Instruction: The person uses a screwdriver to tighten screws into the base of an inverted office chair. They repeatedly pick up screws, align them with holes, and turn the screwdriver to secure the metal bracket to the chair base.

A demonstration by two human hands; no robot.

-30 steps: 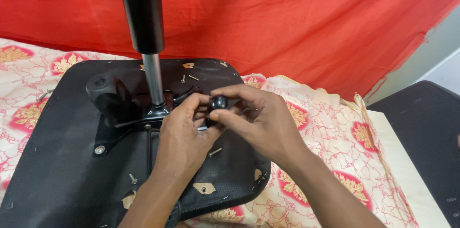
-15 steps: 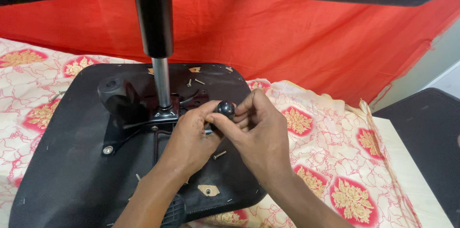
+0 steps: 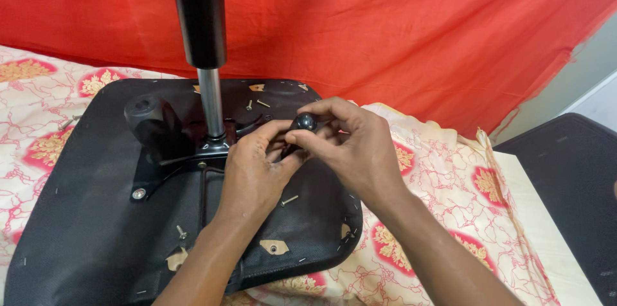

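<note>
A: Head view first, from left to right. On the left lies the upturned chair seat (image 3: 96,229), black, on the patterned cloth (image 3: 437,235). Its metal plate (image 3: 173,152) is already in place, with one bolt (image 3: 138,194) seated at the near-left corner, and the gas column (image 3: 204,55) stands upright from the plate.

B: And the hands?

A: The left hand (image 3: 254,174) rests on the seat just right of the column, fingers curled narrow around the stem below the black knob (image 3: 304,122). The right hand (image 3: 360,148) pinches this knob from above with thumb and fingertips. So the knob is at the middle of the seat, between both hands, beside the plate.

B: What is left?

A: I judge the work is partly done (perhaps half). Loose screws (image 3: 289,200) lie on the seat, some far, some near, so several fastenings seem not yet done. Whether the knob is tight, I cannot tell.
</note>
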